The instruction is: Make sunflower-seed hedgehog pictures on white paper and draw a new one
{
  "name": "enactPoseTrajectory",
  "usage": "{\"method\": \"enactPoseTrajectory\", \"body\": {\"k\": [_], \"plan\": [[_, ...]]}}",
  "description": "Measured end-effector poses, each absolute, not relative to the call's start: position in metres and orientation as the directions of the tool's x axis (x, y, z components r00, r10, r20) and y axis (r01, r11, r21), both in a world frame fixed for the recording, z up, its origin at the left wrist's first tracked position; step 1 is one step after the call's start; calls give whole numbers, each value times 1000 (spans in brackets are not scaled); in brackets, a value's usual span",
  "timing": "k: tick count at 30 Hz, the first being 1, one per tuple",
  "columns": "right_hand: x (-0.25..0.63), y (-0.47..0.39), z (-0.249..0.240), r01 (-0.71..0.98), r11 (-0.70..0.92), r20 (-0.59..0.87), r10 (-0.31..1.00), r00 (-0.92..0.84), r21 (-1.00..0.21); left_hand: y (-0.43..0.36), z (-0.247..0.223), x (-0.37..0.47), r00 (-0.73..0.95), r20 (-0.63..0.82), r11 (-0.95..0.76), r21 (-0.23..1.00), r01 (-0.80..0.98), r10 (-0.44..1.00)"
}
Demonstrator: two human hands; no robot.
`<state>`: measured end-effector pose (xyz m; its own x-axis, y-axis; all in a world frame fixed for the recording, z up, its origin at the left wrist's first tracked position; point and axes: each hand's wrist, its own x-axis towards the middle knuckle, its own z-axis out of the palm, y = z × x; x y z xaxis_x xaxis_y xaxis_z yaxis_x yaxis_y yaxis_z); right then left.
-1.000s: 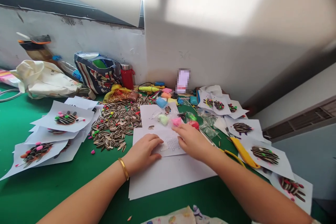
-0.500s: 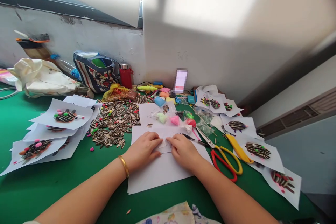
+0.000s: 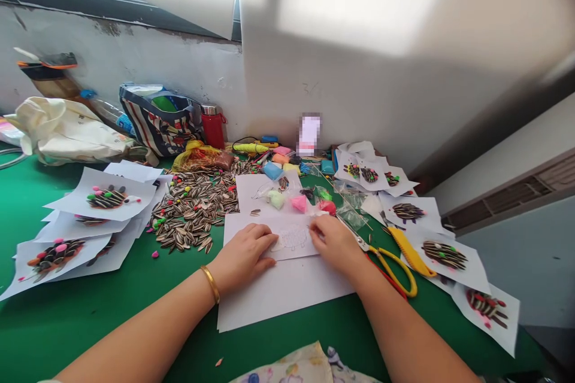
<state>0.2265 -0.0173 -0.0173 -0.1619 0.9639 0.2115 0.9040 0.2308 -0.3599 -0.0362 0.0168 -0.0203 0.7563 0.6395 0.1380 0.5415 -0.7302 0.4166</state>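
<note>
My left hand (image 3: 250, 249) lies on the small white sheet (image 3: 282, 256), fingers stretched toward a pencil outline of a rounded animal (image 3: 293, 239) with a patterned body. At the right of that drawing, my right hand (image 3: 335, 243) rests with bent fingers drawn together; what they hold, if anything, is hidden. Beneath is a larger white sheet (image 3: 269, 299). Past my right hand, scissors (image 3: 395, 263) with red and yellow handles lie partly behind my forearm. A heap of striped sunflower seeds (image 3: 197, 203) spreads beyond my left hand.
Seed-decorated sheets lie at left (image 3: 112, 206) and right (image 3: 449, 254). Bags of coloured clay (image 3: 299, 202) sit behind the drawing. Farther back stand a red flask (image 3: 212, 127), a striped bag (image 3: 157, 119) and a blurred phone (image 3: 309, 134). A yellow cutter (image 3: 408, 251) lies right.
My right hand has slid right, from the middle of the small sheet to its right side, uncovering the drawing. The black pens there are now hidden. My left hand has stayed in place.
</note>
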Motion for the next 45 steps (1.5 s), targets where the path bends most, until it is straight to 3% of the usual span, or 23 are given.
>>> {"method": "enactPoseTrajectory", "body": {"k": [3,7,16,24,29,31,35,37,45], "plan": [[253,-14,-7,982,8,126,992,16,-187,17,-20,-37,757,131,-726,425,540,640],[266,-11,-4,996,-90,5,996,90,9,18,-20,-37,752,142,-723,437,535,643],[250,5,-5,975,-148,-67,985,161,163,19,-20,-36,757,131,-727,423,541,640],[256,-2,3,968,-199,-53,976,209,155,18,-21,-38,759,153,-734,429,527,633],[258,-15,26,968,-229,127,968,216,104,18,-21,-39,767,173,-746,438,502,618],[250,-18,35,989,-150,173,974,147,5,19,-21,-40,776,186,-757,440,483,603],[222,-14,29,968,121,90,991,-103,-220,18,-23,-40,795,205,-791,399,464,571],[210,-10,15,942,226,120,972,-201,-248,17,-24,-40,801,205,-803,362,472,563],[195,-7,-21,928,283,240,944,-226,-242,16,-24,-39,800,201,-810,320,492,565]]}}
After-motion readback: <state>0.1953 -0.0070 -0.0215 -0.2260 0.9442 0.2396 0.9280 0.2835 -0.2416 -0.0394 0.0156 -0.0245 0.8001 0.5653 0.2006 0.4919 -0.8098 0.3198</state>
